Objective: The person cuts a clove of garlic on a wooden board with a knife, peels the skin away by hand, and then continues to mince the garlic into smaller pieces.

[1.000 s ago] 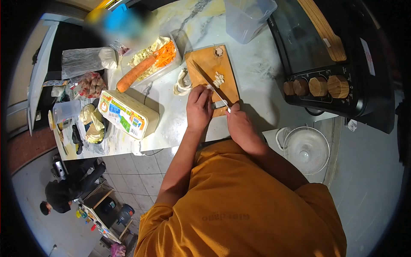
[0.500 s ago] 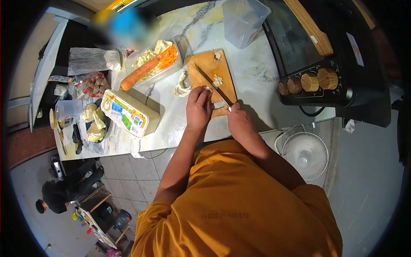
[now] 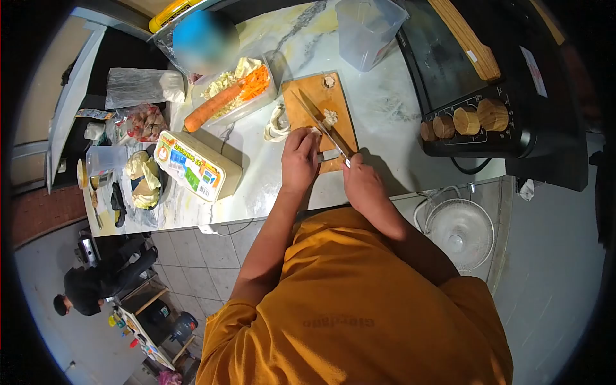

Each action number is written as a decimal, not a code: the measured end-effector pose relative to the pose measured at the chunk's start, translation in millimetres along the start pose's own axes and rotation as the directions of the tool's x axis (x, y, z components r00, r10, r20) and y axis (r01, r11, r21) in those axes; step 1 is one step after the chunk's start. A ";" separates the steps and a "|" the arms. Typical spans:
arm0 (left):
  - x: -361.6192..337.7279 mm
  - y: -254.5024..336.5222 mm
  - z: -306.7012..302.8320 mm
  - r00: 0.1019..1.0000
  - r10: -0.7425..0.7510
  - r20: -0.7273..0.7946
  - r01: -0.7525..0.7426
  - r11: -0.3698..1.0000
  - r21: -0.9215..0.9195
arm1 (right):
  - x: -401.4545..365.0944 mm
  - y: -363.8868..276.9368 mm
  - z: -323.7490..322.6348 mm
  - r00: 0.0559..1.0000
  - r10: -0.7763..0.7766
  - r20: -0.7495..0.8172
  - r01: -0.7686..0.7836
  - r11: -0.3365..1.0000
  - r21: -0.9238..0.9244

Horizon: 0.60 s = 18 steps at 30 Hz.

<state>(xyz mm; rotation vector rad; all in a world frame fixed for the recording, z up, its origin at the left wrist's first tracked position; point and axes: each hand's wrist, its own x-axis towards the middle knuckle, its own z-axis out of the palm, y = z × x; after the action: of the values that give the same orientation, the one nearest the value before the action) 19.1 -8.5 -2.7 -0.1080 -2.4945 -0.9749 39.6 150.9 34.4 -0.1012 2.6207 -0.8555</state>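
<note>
My right hand (image 3: 364, 181) is wrapped round the handle of a kitchen knife (image 3: 331, 139), whose blade slants across a wooden cutting board (image 3: 315, 90). Curled fingers of my left hand (image 3: 300, 160) press a small pale piece of food (image 3: 315, 130) against the board, close beside the blade. Its kind is mostly hidden by the fingers. Right of the blade lies a small heap of chopped pale bits (image 3: 330, 117). Whitish curved strips (image 3: 277, 125) rest on the counter just left of the board.
A plastic container (image 3: 270, 96) holds shredded vegetables, with a whole carrot (image 3: 212, 109) across it. Near it are a seasoning-set box (image 3: 196, 168) and a cabbage piece (image 3: 144, 179). A clear tub (image 3: 367, 35) and a black oven (image 3: 468, 128) stand right. Another person (image 3: 96, 289) is farther off.
The view has shifted slightly. The chopped heap beside the blade looks a little larger. Both hands keep nearly the same place, with the knife still at the pale piece.
</note>
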 end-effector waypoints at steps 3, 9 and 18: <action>0.9 -0.7 0.6 1.000 0.013 -0.003 -0.013 1.000 -0.010 | 0.8 -0.6 1.8 1.000 0.001 0.020 -0.002 1.000 0.013; 0.2 -2.7 2.6 0.999 0.014 -0.036 -0.014 1.000 -0.019 | 0.0 -3.5 1.1 1.000 -0.010 0.027 0.009 1.000 0.030; 2.6 -2.3 0.2 1.000 0.008 -0.023 -0.009 0.999 -0.031 | 0.2 -9.7 -3.4 0.998 -0.009 0.070 0.011 1.000 -0.027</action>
<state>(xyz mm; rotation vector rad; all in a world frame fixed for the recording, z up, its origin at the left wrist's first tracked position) 16.1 -10.4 -3.1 -0.1163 -2.4570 -1.0056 37.7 144.8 42.5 -0.1484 2.5692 -0.8054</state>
